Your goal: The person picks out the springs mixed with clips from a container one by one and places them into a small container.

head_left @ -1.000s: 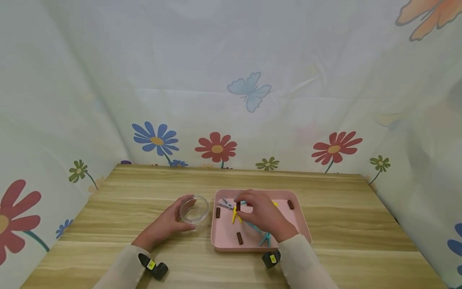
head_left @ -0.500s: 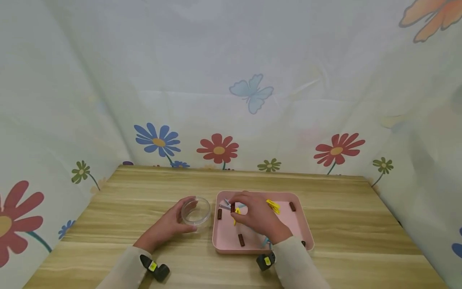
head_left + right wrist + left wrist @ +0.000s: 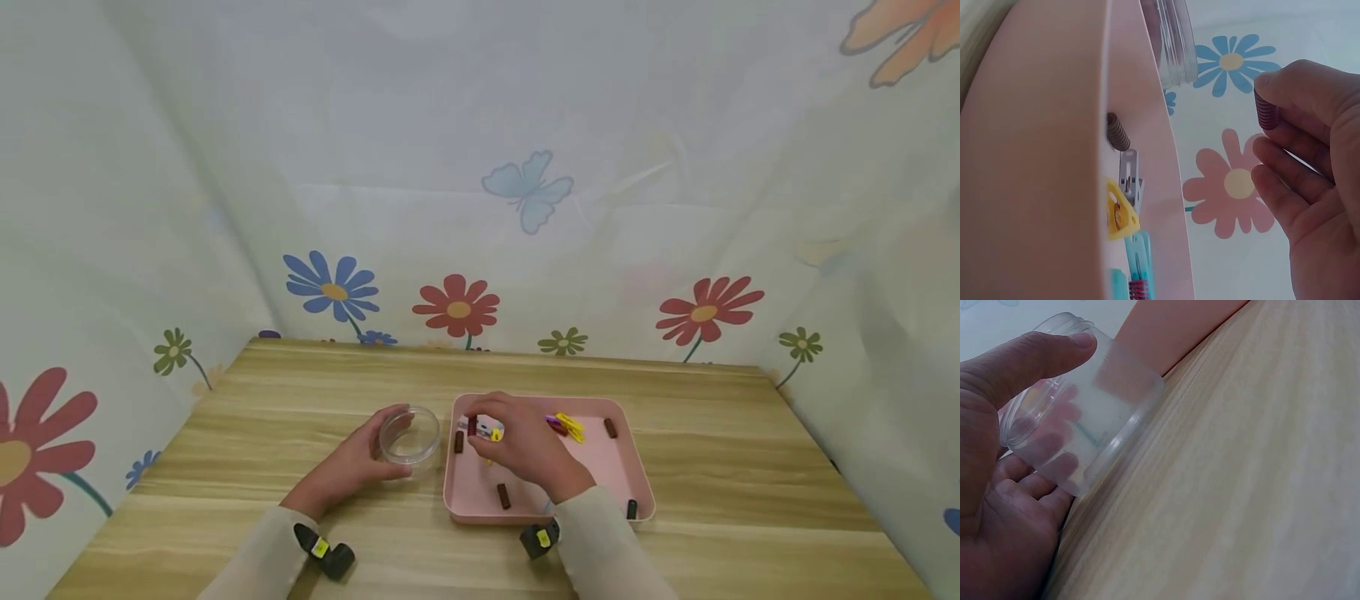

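Observation:
A clear plastic jar (image 3: 409, 437) stands on the table, with its open mouth facing up. My left hand (image 3: 351, 468) grips its side, thumb on one side and fingers on the other. Over the left part of the pink tray (image 3: 607, 467), my right hand (image 3: 531, 446) pinches a small dark brown ribbed piece (image 3: 1266, 112) between thumb and forefinger. In the right wrist view this piece is above the tray's rim, while the other fingers stay loosely bent. Beneath that hand lie a grey clothespin (image 3: 1129, 174), a yellow clothespin (image 3: 1120, 212) and a light blue clothespin (image 3: 1139, 253).
Several more brown ribbed pieces lie spread in the tray, one by its left wall (image 3: 459, 442) and another near the front (image 3: 503, 497). Yellow clothespins (image 3: 571, 427) lie toward the back beside a purple one (image 3: 555, 424). A flowered cloth (image 3: 390, 217) surrounds the wooden table (image 3: 720, 467).
My right hand has moved left across the tray with the ribbed piece, closer to the jar, uncovering the yellow and purple clothespins. My left hand keeps its grip on the jar.

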A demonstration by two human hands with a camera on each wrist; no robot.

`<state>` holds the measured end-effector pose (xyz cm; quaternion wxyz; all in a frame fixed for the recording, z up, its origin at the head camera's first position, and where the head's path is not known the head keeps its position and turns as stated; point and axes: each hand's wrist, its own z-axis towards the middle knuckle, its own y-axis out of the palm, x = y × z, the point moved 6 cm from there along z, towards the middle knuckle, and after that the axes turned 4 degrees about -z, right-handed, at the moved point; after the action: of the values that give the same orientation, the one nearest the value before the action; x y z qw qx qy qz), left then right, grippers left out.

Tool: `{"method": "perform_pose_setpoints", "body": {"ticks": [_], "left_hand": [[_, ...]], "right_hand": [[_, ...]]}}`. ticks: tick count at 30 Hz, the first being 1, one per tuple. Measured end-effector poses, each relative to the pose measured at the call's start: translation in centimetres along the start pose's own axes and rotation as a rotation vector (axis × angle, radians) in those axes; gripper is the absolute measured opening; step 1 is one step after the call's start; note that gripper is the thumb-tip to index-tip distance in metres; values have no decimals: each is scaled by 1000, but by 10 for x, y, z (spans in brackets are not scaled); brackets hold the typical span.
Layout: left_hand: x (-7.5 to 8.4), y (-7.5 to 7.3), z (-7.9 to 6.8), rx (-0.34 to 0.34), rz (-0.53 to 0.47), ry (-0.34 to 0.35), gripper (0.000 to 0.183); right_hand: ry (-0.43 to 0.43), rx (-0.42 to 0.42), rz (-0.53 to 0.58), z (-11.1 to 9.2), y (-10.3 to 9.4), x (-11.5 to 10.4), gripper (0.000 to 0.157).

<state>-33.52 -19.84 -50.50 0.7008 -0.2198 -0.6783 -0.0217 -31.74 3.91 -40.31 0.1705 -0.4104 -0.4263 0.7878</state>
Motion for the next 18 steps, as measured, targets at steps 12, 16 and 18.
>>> {"method": "perform_pose_setpoints", "body": {"ticks": [12,16,18], "left_hand": [[5,2,-1,-9,-19,-9,89],[4,1,-1,-7,-16,-13,90],[4,1,-1,-7,-19,-9,90]], "right_hand": [[-43,35,21,8,10,-5,31],[-39,32,-1,10,13,-7,29],[-34,29,-2,11,14,-8,28]]}}
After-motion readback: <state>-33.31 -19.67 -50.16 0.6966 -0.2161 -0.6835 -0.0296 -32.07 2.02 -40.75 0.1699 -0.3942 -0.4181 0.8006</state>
